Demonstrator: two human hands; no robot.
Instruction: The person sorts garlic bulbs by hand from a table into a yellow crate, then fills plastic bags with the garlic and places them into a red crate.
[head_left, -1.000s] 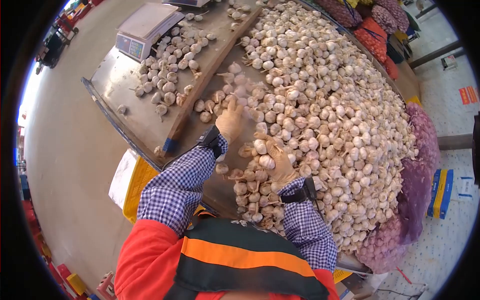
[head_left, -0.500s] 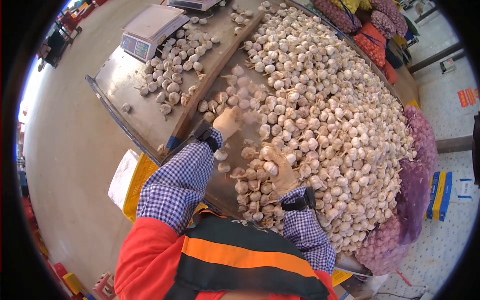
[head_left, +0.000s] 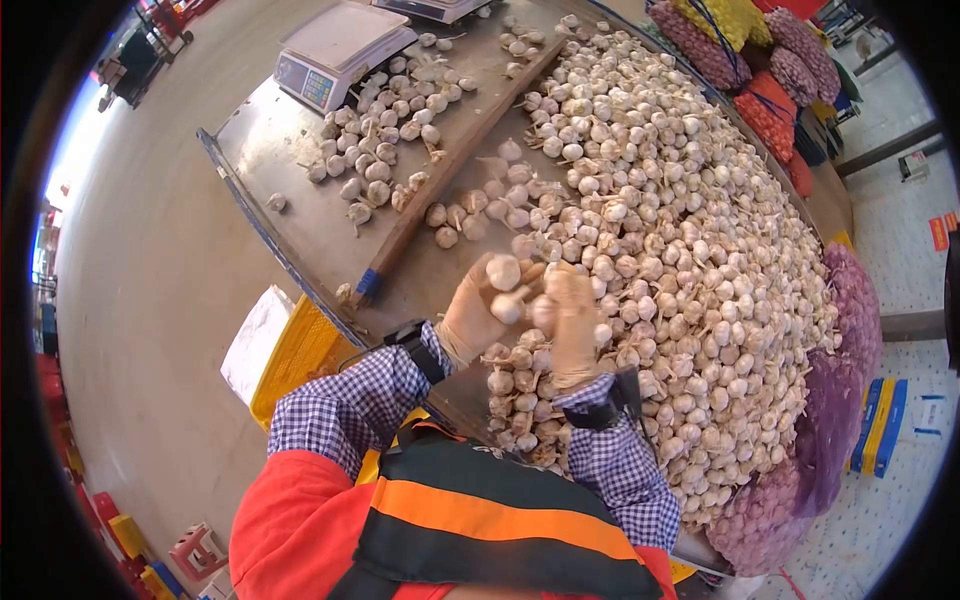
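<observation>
My left hand (head_left: 474, 312) is turned palm up near the front of the table, its fingers curled round whitish garlic bulbs (head_left: 503, 272). Close beside it, my right hand (head_left: 573, 325) is bent over another garlic bulb (head_left: 543, 313), gripped at its fingertips and slightly blurred. The two hands almost meet. A large heap of garlic (head_left: 690, 250) covers the table to the right of them, and a few loose bulbs (head_left: 470, 215) lie just beyond my left hand.
A wooden bar (head_left: 455, 160) divides the metal tabletop (head_left: 275, 150). Past it lie more garlic bulbs (head_left: 378, 170) beside a weighing scale (head_left: 345, 50). A yellow crate (head_left: 310, 345) stands at the left edge. Purple mesh sacks (head_left: 850, 300) line the right side.
My left hand has drawn back from the loose bulbs toward my right hand and now holds garlic. My right hand has risen slightly off the heap. The view has shifted a little.
</observation>
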